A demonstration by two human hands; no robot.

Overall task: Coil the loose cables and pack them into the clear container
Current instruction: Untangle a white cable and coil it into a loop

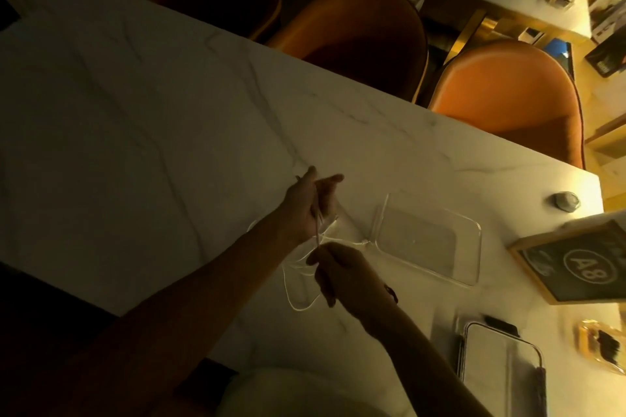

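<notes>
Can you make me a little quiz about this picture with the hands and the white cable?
1. True or false: the clear container already has a cable packed inside it.
2. Which hand is nearer the clear container: the left hand or the right hand?
3. Fill in the missing letter and number: the small chalkboard sign on the marble table reads ___.

Key
1. False. It looks empty, and the white cable loops loosely on the table between the hands.
2. The right hand.
3. A8.
</notes>
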